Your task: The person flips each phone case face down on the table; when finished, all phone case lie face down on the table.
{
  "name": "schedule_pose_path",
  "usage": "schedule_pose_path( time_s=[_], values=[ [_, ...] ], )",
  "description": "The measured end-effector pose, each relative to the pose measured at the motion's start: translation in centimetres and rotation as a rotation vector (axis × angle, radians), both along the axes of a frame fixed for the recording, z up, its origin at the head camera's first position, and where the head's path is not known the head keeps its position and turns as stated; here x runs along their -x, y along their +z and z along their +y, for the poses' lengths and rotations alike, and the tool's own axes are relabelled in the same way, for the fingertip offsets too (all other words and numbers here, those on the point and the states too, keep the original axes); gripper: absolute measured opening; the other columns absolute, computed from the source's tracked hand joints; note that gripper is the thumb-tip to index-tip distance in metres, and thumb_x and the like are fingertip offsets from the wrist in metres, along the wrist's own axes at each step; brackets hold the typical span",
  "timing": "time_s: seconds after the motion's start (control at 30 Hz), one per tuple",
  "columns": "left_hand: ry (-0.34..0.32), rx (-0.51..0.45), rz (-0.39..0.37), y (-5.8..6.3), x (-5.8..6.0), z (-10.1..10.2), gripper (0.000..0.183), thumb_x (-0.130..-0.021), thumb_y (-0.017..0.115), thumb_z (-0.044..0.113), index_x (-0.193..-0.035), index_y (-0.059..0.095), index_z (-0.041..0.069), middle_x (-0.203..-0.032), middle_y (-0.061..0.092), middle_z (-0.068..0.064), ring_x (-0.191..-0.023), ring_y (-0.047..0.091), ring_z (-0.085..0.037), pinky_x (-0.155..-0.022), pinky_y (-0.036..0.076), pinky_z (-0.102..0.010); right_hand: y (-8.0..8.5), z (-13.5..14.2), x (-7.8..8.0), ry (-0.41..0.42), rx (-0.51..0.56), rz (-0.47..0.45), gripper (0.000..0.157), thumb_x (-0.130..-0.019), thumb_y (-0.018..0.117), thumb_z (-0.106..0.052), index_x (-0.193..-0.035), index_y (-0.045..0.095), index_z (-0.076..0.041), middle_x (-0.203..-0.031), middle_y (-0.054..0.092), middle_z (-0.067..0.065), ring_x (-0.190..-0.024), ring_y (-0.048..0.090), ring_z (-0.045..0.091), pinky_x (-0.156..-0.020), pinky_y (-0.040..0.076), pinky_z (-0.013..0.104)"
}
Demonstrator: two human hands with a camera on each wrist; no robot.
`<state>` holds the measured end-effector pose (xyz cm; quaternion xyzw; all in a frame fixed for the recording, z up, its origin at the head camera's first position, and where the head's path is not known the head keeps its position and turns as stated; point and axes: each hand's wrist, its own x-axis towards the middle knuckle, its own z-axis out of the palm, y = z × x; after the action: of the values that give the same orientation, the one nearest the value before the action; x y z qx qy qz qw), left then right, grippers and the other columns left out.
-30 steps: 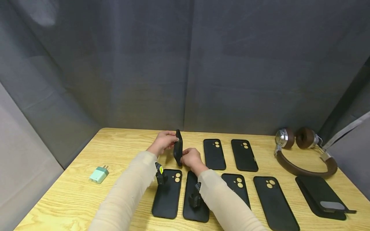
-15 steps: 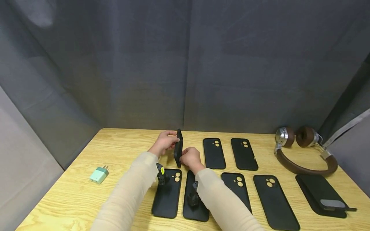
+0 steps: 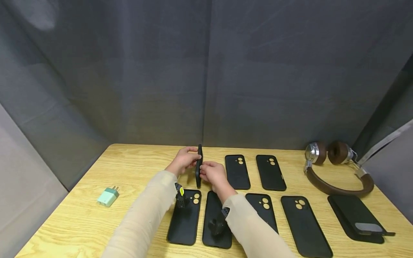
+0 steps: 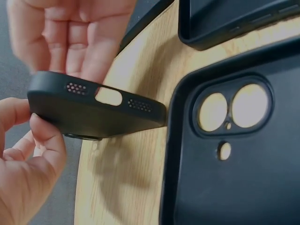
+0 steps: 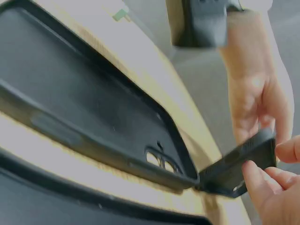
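Note:
A black phone case (image 3: 198, 175) stands upright on its long side near the back of the table, seen almost edge-on in the head view. My left hand (image 3: 183, 160) pinches its upper far part between thumb and fingers. In the left wrist view, the case (image 4: 89, 112) turns its end with the port cutout and speaker holes to the camera, and the fingers of my right hand (image 4: 77, 35) lie behind it. The right wrist view has my right hand (image 5: 276, 190) with fingertips against the inner face of the case (image 5: 220, 176), fingers loosely extended.
More black phone cases lie flat: one by the left forearm (image 3: 184, 227), one under the right wrist (image 3: 216, 234), several to the right (image 3: 237, 175). Brown headphones (image 3: 338, 188) sit back right, before them a stacked black case with grey oval (image 3: 350, 213). A green plug adapter (image 3: 108, 197) lies left.
My right hand has shifted upward along the case from its lower near end, its fingers loosening. The case is turned slightly more edge-on. My left hand keeps its grip.

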<state>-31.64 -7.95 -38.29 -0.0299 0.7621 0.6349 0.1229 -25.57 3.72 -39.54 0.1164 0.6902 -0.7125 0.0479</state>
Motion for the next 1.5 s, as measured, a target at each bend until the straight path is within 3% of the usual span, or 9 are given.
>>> schedule_pose_path(
  time_s=[0.13, 0.3, 0.4, 0.57, 0.87, 1.07, 1.17, 1.3, 1.5],
  values=[
    [0.001, -0.001, 0.005, 0.1, -0.1, 0.1, 0.037, -0.088, 0.059, 0.006, -0.124, 0.050, 0.003, -0.083, 0.057, -0.007, -0.060, 0.049, -0.011, -0.057, 0.044, -0.024, 0.5, -0.4, -0.6, 0.018, -0.066, 0.032, 0.031, -0.087, 0.061, -0.014, -0.112, 0.063, 0.005, -0.095, 0.064, 0.013, -0.079, 0.062, 0.015, -0.079, 0.054, 0.038],
    [-0.001, -0.013, 0.010, 0.1, -0.3, 0.2, 0.038, -0.088, 0.059, 0.005, -0.125, 0.049, 0.002, -0.080, 0.055, -0.007, -0.057, 0.048, -0.011, -0.051, 0.043, -0.021, 0.5, -0.7, -0.7, 0.012, -0.287, 0.093, 0.032, -0.080, 0.070, -0.020, -0.106, 0.068, 0.000, -0.095, 0.067, 0.012, -0.072, 0.063, 0.015, -0.065, 0.053, 0.030],
    [0.005, -0.022, 0.015, 0.1, -0.4, 0.3, 0.038, -0.088, 0.059, 0.005, -0.125, 0.049, 0.002, -0.078, 0.054, -0.007, -0.055, 0.047, -0.011, -0.050, 0.041, -0.021, 0.6, -0.8, -0.7, 0.004, -0.380, 0.116, 0.028, -0.078, 0.072, -0.018, -0.099, 0.069, -0.001, -0.083, 0.067, 0.009, -0.063, 0.059, 0.015, -0.056, 0.047, 0.026],
    [0.010, -0.040, 0.032, 0.1, -0.5, 0.4, 0.041, -0.087, 0.059, 0.003, -0.127, 0.050, 0.003, -0.077, 0.056, -0.006, -0.054, 0.049, -0.010, -0.050, 0.042, -0.020, 1.1, -0.8, -0.6, -0.001, -0.427, 0.144, 0.016, -0.076, 0.072, -0.015, -0.085, 0.069, -0.002, -0.060, 0.058, 0.002, -0.052, 0.053, 0.013, -0.049, 0.041, 0.024],
    [0.001, -0.031, 0.052, -0.2, -0.7, 0.4, 0.040, -0.088, 0.061, 0.009, -0.127, 0.051, 0.005, -0.092, 0.060, -0.012, -0.062, 0.052, -0.012, -0.054, 0.044, -0.023, 1.4, -0.4, -0.7, -0.005, -0.361, 0.120, 0.014, -0.078, 0.071, -0.011, -0.085, 0.068, 0.001, -0.063, 0.058, 0.003, -0.053, 0.056, 0.014, -0.051, 0.046, 0.025],
    [0.047, -0.125, 0.049, -0.8, -1.0, -0.3, 0.037, -0.091, 0.057, 0.012, -0.126, 0.051, 0.001, -0.113, 0.055, -0.014, -0.092, 0.054, -0.025, -0.087, 0.047, -0.043, 2.1, 0.2, -1.0, -0.034, -0.299, 0.132, 0.030, -0.080, 0.069, -0.011, -0.106, 0.066, 0.004, -0.087, 0.067, 0.013, -0.068, 0.065, 0.025, -0.056, 0.050, 0.026],
    [0.062, -0.169, 0.009, -1.2, -0.9, -0.9, 0.037, -0.093, 0.053, 0.009, -0.128, 0.048, -0.002, -0.118, 0.052, -0.019, -0.096, 0.053, -0.025, -0.095, 0.044, -0.044, 2.6, 0.4, -1.1, -0.051, -0.229, 0.143, 0.033, -0.081, 0.068, -0.009, -0.111, 0.064, 0.005, -0.101, 0.065, 0.018, -0.081, 0.066, 0.027, -0.069, 0.055, 0.034],
    [0.054, -0.179, -0.061, -1.6, -0.9, -1.4, 0.040, -0.095, 0.049, 0.010, -0.132, 0.044, -0.004, -0.126, 0.049, -0.023, -0.100, 0.054, -0.025, -0.094, 0.046, -0.040, 3.1, 0.5, -1.3, -0.060, -0.123, 0.142, 0.033, -0.082, 0.067, -0.007, -0.112, 0.062, 0.006, -0.103, 0.064, 0.019, -0.088, 0.065, 0.025, -0.081, 0.052, 0.042],
    [-0.001, -0.182, -0.106, -2.3, -0.8, -1.7, 0.036, -0.097, 0.044, 0.011, -0.129, 0.047, -0.005, -0.116, 0.059, -0.020, -0.097, 0.061, -0.022, -0.084, 0.051, -0.035, 3.3, 0.4, -1.4, -0.067, -0.035, 0.148, 0.032, -0.083, 0.066, -0.006, -0.112, 0.060, 0.007, -0.103, 0.064, 0.021, -0.089, 0.066, 0.025, -0.076, 0.054, 0.034]
  ],
)
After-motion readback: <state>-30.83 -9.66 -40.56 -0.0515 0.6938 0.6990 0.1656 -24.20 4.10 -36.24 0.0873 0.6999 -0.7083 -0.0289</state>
